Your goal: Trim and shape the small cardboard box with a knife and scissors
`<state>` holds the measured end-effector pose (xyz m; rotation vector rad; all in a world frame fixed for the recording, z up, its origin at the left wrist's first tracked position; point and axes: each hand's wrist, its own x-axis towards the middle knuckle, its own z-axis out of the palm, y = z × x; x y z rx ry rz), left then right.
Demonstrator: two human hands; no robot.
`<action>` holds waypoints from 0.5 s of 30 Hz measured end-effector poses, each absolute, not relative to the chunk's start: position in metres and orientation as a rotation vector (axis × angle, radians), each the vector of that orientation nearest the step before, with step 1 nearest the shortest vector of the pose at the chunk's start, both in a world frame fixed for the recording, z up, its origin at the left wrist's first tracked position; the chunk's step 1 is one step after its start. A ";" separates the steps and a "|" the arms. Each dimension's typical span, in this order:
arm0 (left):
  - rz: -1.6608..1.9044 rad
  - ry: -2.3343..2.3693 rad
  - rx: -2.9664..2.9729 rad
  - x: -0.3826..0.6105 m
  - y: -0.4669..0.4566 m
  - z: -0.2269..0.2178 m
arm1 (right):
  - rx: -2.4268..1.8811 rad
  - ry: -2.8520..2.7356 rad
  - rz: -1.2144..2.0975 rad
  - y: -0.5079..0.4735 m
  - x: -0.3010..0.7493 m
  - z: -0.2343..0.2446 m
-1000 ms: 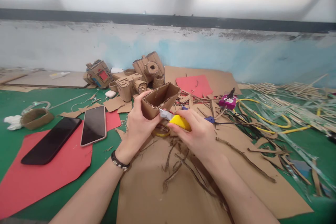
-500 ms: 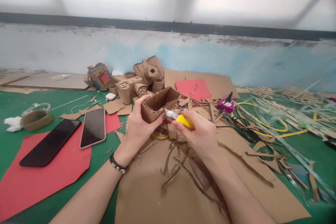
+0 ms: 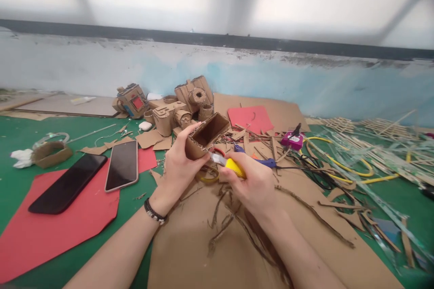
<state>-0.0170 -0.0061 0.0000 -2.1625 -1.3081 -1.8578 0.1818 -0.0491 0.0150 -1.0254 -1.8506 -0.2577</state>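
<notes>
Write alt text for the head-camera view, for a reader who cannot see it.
A person's left hand holds a small open cardboard box while the right hand holds a yellow utility knife at its lower edge. Cardboard scraps, two phones, red paper and cardboard models lie on the green table.

Extending both forearms forward, gripping firmly with the left hand point(image 3: 176, 166), fingers curling upward, and clenching the right hand point(image 3: 255, 185) just beside it.

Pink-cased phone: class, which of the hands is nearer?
Left. The left hand, holding a cardboard box, is right of the phone; the right hand, gripping a yellow cutter, is farther right.
</notes>
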 end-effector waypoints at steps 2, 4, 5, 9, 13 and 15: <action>-1.839 -1.319 -2.195 -0.016 -0.007 -0.001 | -1.033 -1.861 -0.273 -0.051 0.179 0.013; -1.839 -1.327 -2.203 -0.015 -0.007 -0.001 | -1.070 -1.871 -0.289 -0.050 0.178 0.011; -1.839 -1.332 -2.206 -0.015 -0.007 -0.001 | -1.090 -1.877 -0.291 -0.050 0.178 0.011; -1.839 -1.356 -2.213 -0.015 -0.007 -0.001 | -1.140 -1.867 -0.289 -0.047 0.180 0.007; -1.864 -1.369 -2.221 -0.015 -0.008 0.000 | -1.185 -1.824 -0.301 -0.045 0.181 0.004; -1.873 -1.380 -2.226 -0.014 -0.008 0.001 | -1.207 -1.813 -0.322 -0.045 0.182 0.006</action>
